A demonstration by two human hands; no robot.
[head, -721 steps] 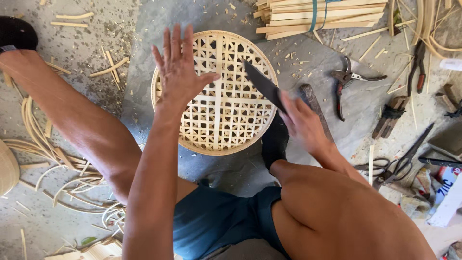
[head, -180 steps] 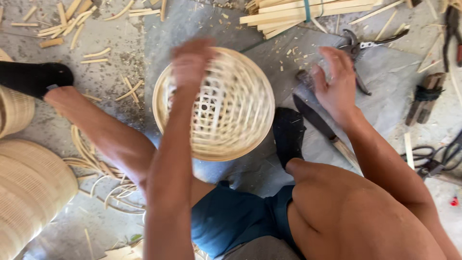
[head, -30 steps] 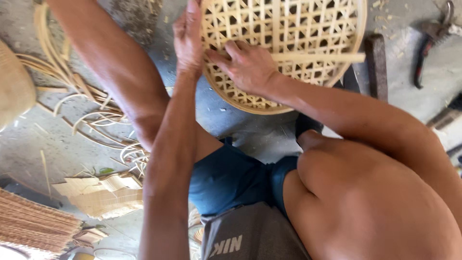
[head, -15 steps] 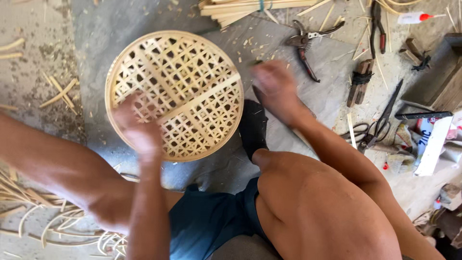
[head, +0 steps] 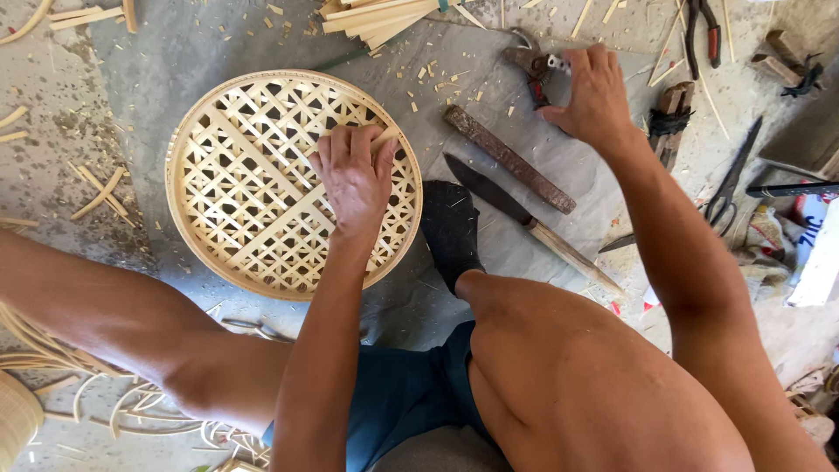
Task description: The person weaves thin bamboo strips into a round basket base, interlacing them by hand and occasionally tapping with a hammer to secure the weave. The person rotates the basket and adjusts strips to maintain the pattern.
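The ground is grey and rough, like concrete, with small bits of cut bamboo all over it. At the far left, thin bamboo strips [head: 52, 385] curl in a loose pile.

A round woven tray [head: 293, 183] lies flat on the ground, its open side facing up. It is round, so it has no long way. One wide strip runs across it from lower left to upper right.

The left hand [head: 354, 179] lies flat on the tray's right part, fingers spread and pointing away from the person. It grips nothing.

Just right of the tray are a dark foot [head: 450, 232], a rough dark stick [head: 507, 157] and a long knife [head: 533, 227], both slanting down to the right.

The right hand [head: 594, 92] curls around the handles of metal cutters [head: 535, 65] lying on the ground. More tools lie further right.
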